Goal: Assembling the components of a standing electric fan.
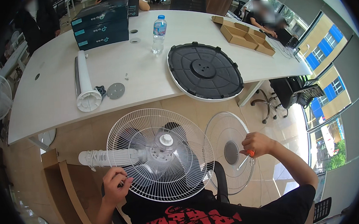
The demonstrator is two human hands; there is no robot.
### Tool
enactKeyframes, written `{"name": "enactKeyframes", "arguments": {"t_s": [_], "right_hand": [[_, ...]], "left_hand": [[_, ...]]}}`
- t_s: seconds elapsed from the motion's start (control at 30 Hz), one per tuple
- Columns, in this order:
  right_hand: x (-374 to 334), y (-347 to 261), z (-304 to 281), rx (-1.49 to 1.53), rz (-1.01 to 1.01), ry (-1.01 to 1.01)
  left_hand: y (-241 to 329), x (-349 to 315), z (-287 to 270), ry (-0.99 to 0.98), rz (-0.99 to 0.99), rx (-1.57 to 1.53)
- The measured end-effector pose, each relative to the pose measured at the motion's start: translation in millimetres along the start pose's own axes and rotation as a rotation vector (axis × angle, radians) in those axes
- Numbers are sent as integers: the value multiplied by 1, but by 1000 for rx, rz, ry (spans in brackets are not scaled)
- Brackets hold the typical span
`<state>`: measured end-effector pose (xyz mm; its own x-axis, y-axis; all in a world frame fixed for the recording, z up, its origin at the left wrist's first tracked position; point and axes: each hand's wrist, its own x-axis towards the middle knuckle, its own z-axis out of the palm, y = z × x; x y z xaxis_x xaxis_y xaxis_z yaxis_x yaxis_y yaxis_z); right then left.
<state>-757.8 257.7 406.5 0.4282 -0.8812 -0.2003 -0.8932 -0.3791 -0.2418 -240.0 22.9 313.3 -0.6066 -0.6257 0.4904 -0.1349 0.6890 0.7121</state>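
A white fan head (164, 140) lies across my lap, its round wire grille (151, 195) uppermost and dark translucent blades (193, 168) inside. My left hand (116, 185) is closed, thumb and fingers pinched together at the grille's lower left rim. Whatever they hold is too small or hidden to make out. Held out to the right, my right hand (257, 143) is wrapped round a screwdriver (245, 160) with an orange handle, its metal shaft pointing down and left. Behind it stands a second wire grille (222, 179) with a grey round centre. It is apart from the fan head.
On the white table (115, 70) are a black-topped round base (203, 67), a white tube (86, 82), a grey disc (115, 91), a water bottle (158, 34), stacked boxes (101, 28) and a cardboard tray (242, 36). An open carton (69, 192) stands at left. Other people are farther off.
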Motion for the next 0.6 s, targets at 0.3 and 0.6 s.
{"name": "enactKeyframes", "arguments": {"t_s": [0.3,0.6], "right_hand": [[-98,7,4,-89,372,215],[-225,-15,-82,-576,551,1089]], "left_hand": [[4,14,-10,22,-46,-70],[46,58,33,-72,-50,-480]]}}
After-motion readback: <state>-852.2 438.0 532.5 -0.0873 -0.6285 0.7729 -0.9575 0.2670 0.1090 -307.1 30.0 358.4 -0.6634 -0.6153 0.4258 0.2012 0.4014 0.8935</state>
